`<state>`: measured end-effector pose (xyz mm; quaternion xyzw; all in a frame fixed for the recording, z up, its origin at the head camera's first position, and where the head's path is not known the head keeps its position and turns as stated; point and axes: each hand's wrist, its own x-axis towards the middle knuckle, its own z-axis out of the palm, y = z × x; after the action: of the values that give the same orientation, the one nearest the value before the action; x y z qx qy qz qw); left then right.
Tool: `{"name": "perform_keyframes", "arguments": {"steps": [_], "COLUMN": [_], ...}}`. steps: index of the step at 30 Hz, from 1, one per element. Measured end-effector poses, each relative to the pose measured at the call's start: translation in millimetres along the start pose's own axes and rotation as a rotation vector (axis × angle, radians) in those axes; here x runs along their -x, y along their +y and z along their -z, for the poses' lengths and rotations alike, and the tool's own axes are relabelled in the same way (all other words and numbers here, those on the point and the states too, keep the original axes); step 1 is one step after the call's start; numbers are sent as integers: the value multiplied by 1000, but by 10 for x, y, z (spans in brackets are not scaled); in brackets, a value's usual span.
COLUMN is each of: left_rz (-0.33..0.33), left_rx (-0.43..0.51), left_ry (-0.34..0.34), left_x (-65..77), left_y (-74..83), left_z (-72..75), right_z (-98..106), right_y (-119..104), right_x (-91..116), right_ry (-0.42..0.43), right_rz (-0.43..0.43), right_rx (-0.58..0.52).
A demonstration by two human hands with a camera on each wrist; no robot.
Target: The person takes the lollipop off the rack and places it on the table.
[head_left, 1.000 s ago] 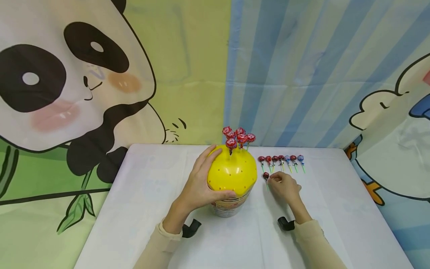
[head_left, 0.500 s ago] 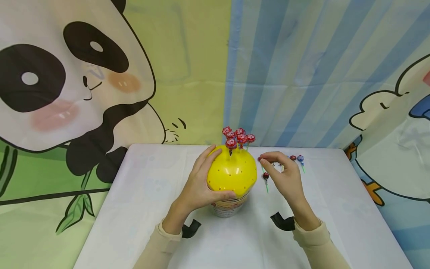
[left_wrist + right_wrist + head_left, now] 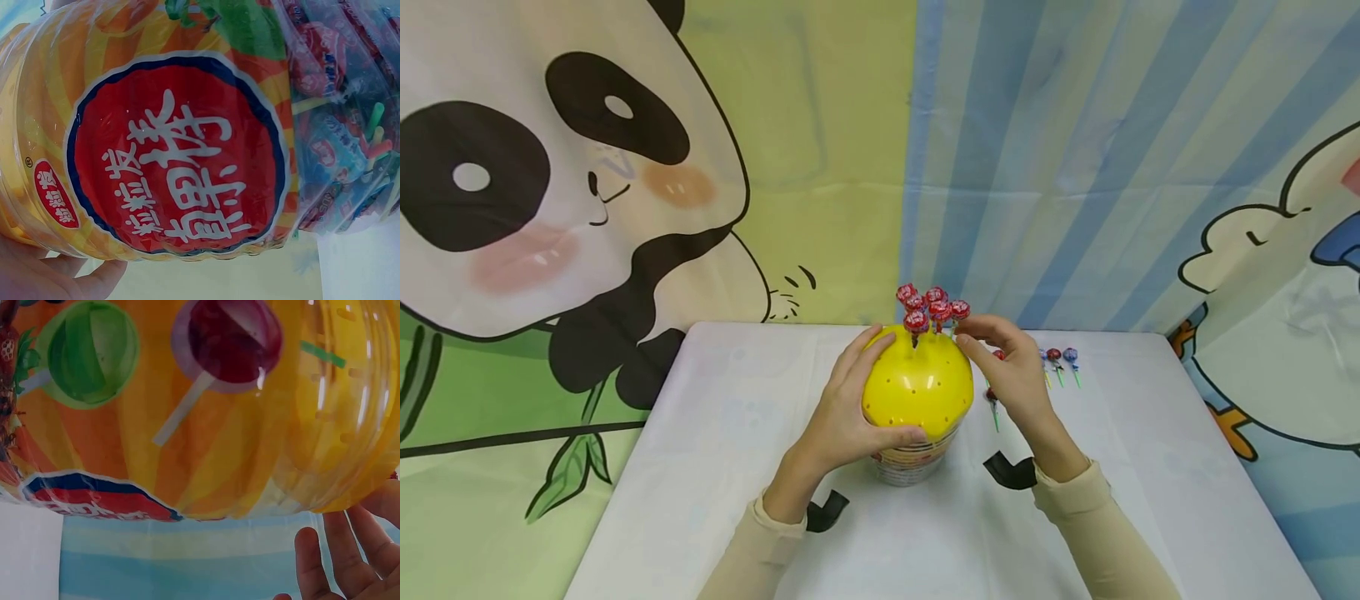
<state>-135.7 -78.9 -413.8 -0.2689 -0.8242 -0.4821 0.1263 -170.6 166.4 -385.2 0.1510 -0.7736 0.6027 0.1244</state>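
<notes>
A clear plastic candy jar (image 3: pixel 178 153) with an orange printed label stands on the table under a rounded yellow lid (image 3: pixel 913 396) dotted with small holes. Several red-wrapped lollipops (image 3: pixel 915 321) stick up from the lid's top. My left hand (image 3: pixel 846 421) grips the lid from the left, thumb across its front. At the lid's upper right, my right hand (image 3: pixel 1011 371) has thumb and index finger at the stick of the rightmost upright lollipop (image 3: pixel 960 308), seemingly pinching it. A green stick (image 3: pixel 322 354) shows inside the lid in the right wrist view.
Right of the jar, loose lollipops (image 3: pixel 1055 354) lie in a row, partly covered by my right hand. One dark red lollipop (image 3: pixel 992 395) lies nearer me. The white table (image 3: pixel 722 367) ends at a printed cloth backdrop (image 3: pixel 850 167).
My right hand let go of the nearer loose lollipop, passed over the row, then moved left and up to the upright lollipops. My left hand and the jar stayed in place.
</notes>
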Motion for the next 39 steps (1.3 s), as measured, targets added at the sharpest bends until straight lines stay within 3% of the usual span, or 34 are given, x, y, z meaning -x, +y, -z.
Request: {"name": "perform_keyframes", "arguments": {"steps": [6, 15, 23, 31, 34, 39], "left_rz": [-2, 9, 2, 7, 5, 3], "left_rx": [0, 5, -1, 0, -2, -5], "left_ry": [-1, -4, 1, 6, 10, 13], "left_x": [1, 12, 8, 17, 15, 8], "left_y": [11, 23, 20, 7, 7, 10], "left_z": [1, 2, 5, -3, -6, -8], "right_z": [-29, -66, -56, 3, 72, 240], "right_y": [62, -244, 64, 76, 130, 319], "right_x": [-46, -44, -112, -119, -95, 5], "right_ry": [0, -15, -18, 23, 38, 57], "right_rz": [-9, 15, 60, 101, 79, -29], "right_rx": [-22, 0, -15, -30, -12, 50]}}
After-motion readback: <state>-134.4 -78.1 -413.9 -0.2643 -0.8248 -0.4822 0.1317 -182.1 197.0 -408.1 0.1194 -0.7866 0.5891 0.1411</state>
